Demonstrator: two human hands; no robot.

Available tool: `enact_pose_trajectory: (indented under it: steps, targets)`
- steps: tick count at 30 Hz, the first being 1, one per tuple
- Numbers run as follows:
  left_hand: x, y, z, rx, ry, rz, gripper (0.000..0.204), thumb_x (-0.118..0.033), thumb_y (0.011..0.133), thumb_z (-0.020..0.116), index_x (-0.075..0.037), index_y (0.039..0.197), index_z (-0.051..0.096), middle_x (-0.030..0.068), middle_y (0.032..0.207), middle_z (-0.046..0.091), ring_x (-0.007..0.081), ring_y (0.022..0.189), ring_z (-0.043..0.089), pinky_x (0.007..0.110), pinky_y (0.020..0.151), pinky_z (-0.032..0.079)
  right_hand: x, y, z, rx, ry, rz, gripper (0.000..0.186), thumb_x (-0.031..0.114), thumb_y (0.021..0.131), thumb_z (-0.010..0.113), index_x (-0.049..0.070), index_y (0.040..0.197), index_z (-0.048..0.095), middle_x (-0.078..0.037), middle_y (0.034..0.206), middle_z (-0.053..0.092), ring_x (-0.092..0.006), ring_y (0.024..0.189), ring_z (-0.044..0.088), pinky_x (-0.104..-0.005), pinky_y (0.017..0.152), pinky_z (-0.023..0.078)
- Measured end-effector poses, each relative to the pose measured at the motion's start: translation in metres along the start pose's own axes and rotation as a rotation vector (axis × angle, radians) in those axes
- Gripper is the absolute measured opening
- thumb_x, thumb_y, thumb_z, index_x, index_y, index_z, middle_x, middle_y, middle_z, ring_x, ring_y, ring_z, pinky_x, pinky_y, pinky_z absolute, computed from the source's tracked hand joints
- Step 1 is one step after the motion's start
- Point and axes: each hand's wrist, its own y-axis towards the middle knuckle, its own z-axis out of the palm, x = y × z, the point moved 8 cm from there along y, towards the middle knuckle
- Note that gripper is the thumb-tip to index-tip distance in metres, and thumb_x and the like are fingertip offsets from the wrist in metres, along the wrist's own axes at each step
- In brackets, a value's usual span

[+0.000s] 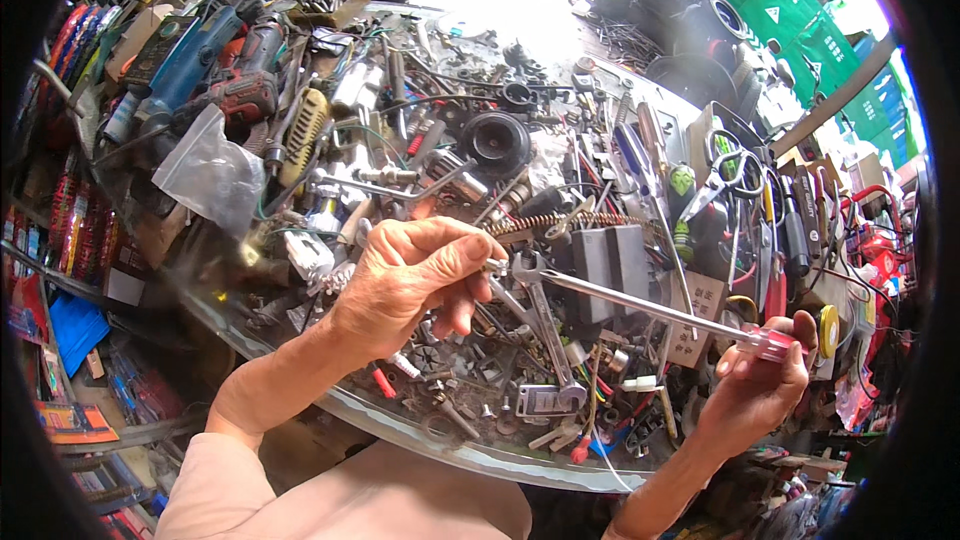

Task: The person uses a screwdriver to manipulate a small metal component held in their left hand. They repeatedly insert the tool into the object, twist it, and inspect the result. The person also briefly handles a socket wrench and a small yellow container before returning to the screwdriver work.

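My left hand (405, 275) is over the middle of the cluttered table, with thumb and forefinger pinched on a small metal piece (497, 266). Its exact kind is too small to make out. In my right hand (752, 392), at the right, is a screwdriver (650, 309) with a long steel shaft and a clear red handle. The shaft slants up and left, its tip a little to the right of the pinched piece, seemingly apart from it. Below the tip lies an open-ended wrench (548, 330) among loose hardware. Two dark grey blocks (610, 273) sit behind the shaft.
Scissors (735, 178) and other hand tools crowd the right side. A black round part (496, 143) stands at the back. A cordless drill (248, 75), a clear plastic bag (212, 175) and a yellow-handled brush (303, 135) lie at the left. The table's front edge (430, 440) curves before me.
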Motion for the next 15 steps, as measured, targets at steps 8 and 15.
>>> enact_pose_trajectory:
  steps: [8, 15]
  targets:
    - [-0.004, 0.001, 0.006, 0.007, 0.002, 0.052, 0.018, -0.011, 0.087, 0.058, 0.003, 0.098, 0.060, 0.0134, 0.079, 0.065, 0.0136, 0.055, 0.062, 0.019, 0.039, 0.044, 0.000, 0.009, -0.019, -0.047, 0.027, 0.058, 0.032, 0.021, 0.089, 0.042, -0.001, 0.112, 0.048, -0.012, 0.085, 0.056, -0.0118, 0.044, 0.045, -0.0259, 0.038, 0.041]
    - [-0.004, 0.002, 0.007, 0.077, 0.068, 0.072, 0.014, -0.004, 0.081, 0.058, 0.004, 0.092, 0.056, 0.0103, 0.079, 0.061, 0.0132, 0.063, 0.062, 0.020, 0.045, 0.046, -0.002, -0.010, 0.012, -0.135, -0.277, 0.017, 0.025, 0.017, 0.083, 0.044, -0.001, 0.100, 0.050, -0.009, 0.072, 0.054, -0.0111, 0.037, 0.044, -0.0211, 0.036, 0.040]
